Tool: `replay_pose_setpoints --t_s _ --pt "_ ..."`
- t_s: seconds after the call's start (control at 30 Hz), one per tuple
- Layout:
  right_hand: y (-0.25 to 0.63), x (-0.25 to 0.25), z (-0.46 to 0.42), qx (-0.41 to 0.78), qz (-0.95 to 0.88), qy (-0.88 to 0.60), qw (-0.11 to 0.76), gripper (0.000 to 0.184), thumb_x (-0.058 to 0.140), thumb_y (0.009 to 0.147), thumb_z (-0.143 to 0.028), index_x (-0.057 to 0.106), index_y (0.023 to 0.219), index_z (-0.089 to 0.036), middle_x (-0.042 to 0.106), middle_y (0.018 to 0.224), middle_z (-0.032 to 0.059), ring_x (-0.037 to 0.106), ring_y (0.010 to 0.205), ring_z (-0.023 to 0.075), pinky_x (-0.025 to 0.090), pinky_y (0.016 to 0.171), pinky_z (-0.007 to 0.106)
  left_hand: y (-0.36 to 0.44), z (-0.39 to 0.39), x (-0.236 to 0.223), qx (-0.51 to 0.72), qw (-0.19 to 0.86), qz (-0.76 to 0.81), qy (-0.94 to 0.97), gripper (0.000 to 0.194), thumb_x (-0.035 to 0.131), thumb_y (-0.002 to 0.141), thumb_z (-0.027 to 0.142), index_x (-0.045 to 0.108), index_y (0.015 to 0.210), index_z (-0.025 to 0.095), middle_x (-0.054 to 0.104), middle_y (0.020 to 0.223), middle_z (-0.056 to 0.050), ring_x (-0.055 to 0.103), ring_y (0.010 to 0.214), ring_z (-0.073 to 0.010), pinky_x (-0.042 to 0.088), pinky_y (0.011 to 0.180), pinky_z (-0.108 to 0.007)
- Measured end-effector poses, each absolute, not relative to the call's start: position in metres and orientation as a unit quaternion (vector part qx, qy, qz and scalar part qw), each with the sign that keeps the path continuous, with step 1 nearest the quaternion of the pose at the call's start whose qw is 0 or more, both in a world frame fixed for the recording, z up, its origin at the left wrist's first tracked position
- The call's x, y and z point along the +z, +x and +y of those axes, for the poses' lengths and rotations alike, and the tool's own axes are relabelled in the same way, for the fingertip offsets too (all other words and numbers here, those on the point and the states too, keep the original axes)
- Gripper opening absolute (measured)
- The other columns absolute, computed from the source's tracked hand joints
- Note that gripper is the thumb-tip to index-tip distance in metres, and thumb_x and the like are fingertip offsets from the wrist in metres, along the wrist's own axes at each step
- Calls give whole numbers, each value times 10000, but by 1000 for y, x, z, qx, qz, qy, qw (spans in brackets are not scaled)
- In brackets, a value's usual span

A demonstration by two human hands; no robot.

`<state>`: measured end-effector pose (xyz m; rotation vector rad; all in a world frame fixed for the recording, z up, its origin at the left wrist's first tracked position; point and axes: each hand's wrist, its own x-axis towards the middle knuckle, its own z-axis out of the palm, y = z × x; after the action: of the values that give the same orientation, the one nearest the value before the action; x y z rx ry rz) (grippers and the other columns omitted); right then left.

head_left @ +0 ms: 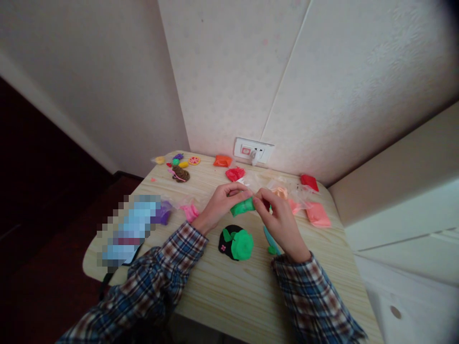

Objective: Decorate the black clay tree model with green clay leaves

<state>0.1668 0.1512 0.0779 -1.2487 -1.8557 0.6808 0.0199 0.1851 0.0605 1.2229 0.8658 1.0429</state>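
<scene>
Between my two hands, above the table, is a green packet of what looks like modelling clay point(243, 207). My left hand point(224, 203) grips its left side, fingers over the top. At its right end my right hand point(278, 215) pinches with thumb and forefinger. Below them lies a black rounded base point(224, 239) bearing a green scalloped clay disc point(243, 245), smaller green leaf-like pieces and a tiny pink flower. Partly covered by my right hand is a light blue flat tool point(270, 237), with a green clay bit point(272, 250) by its lower end.
Several soft packets lie about the table point(222, 296): purple point(164, 212), pink point(191, 211), orange point(222, 161), red point(235, 174) and coral point(318, 215). A brown coiled piece point(180, 174) sits back left. At left is a pixelated phone-like object point(132, 231). A wall socket point(253, 150) is behind.
</scene>
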Motion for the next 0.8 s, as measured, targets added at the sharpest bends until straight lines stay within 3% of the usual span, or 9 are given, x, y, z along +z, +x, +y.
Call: replay_pose_setpoints --t_s 0.33,0.47,0.57,0.67,0.8 --pt "166 74 150 314 -742 -485 341 277 416 889 -340 398 644 -211 407 581 -34 388 567 123 289 539 263 16 187 58 447 644 355 509 263 728 670 326 569 636 121 520 603 38 460 582 -68 338 545 -192" --pt "177 71 155 265 -738 -522 335 294 416 884 -367 416 636 -209 430 572 -33 404 558 122 292 543 259 12 190 61 447 622 372 524 259 718 687 329 663 824 116 585 720 7 494 681 -92 357 612 -204" --pt "189 57 161 209 -708 -605 297 343 401 874 -432 421 613 -211 465 568 -22 443 558 131 304 537 257 2 194 65 508 635 369 450 244 649 763 297 654 960 152 551 726 28 460 653 -72 353 596 -182" --pt "201 44 164 188 -692 -638 280 368 417 852 -454 468 588 -203 516 542 4 481 535 149 303 523 265 -11 194 71 547 677 347 350 155 554 802 170 646 924 142 484 657 40 415 583 -56 342 549 -158" --pt "216 54 147 136 -665 -674 292 381 410 851 -486 603 772 -167 614 642 64 546 589 189 323 541 280 -31 175 90 551 707 295 331 230 517 781 41 645 960 105 604 882 -33 465 625 -39 375 568 -145"
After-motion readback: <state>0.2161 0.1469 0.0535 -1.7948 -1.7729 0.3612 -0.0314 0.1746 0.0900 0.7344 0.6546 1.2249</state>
